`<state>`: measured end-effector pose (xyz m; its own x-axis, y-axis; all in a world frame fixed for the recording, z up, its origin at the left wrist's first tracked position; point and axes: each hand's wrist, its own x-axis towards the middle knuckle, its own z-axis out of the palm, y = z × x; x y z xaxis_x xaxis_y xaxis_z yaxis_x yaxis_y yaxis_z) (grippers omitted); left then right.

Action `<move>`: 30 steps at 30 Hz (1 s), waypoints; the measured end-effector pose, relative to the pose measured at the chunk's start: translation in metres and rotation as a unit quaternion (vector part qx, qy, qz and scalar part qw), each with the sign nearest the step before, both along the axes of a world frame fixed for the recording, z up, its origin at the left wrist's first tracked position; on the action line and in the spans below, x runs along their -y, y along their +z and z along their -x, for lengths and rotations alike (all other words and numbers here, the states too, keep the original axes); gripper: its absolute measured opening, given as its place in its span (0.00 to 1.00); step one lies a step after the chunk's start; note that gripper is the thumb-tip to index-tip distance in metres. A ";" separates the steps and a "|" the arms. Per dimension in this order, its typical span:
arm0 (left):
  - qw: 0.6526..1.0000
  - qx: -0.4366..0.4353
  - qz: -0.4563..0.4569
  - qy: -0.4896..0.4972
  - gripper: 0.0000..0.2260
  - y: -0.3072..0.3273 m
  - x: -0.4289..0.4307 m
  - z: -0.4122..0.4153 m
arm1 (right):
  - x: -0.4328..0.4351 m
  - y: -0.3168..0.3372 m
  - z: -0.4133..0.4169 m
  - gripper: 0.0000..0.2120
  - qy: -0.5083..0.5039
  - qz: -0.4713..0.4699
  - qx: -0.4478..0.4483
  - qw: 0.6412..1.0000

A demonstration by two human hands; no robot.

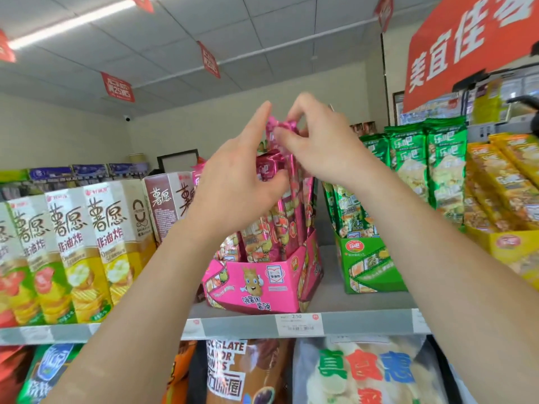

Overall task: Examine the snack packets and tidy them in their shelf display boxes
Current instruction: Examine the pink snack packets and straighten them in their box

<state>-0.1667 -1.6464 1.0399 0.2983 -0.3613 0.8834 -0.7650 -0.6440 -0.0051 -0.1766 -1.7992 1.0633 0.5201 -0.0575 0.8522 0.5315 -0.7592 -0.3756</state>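
On the shelf [364, 322], middle: your right hand [318, 147] pinches the pink packet [287, 217] by its top and your left hand [233, 182] grips its side. That steadies it upright in the pink box [256, 284], likely for squaring the row.

Pink packets [280, 234] partly behind left hand [233, 188].

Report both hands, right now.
Left hand: holding the pink packets, thumb across their front.
Right hand: fingers pinching the top of one of those packets.
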 end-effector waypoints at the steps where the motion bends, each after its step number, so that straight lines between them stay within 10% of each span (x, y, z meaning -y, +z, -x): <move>1: 1.000 -0.007 -0.015 0.013 0.33 0.002 0.001 -0.002 | -0.001 -0.001 -0.002 0.10 0.004 0.000 -0.033 0.999; 8: 0.997 0.027 -0.061 0.050 0.11 0.005 0.007 -0.014 | 0.008 0.007 0.006 0.14 0.135 -0.075 -0.283 0.946; 15: 0.996 0.052 -0.013 0.072 0.14 0.002 0.004 -0.012 | 0.008 0.027 0.004 0.08 -0.112 0.139 -0.006 0.984; 23: 0.996 0.048 0.009 0.080 0.11 -0.001 -0.001 -0.006 | -0.008 0.034 -0.011 0.13 -0.288 0.359 -0.282 0.841; 30: 0.996 0.066 0.009 0.065 0.13 -0.002 -0.004 -0.005 | -0.011 0.038 0.000 0.10 -0.205 0.339 -0.200 0.896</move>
<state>-0.1616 -1.6423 1.0375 0.2229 -0.3118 0.9236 -0.6690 -0.7381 -0.0877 -0.1769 -1.7884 1.1009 0.8456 0.1475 0.5131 0.0822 -0.9856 0.1478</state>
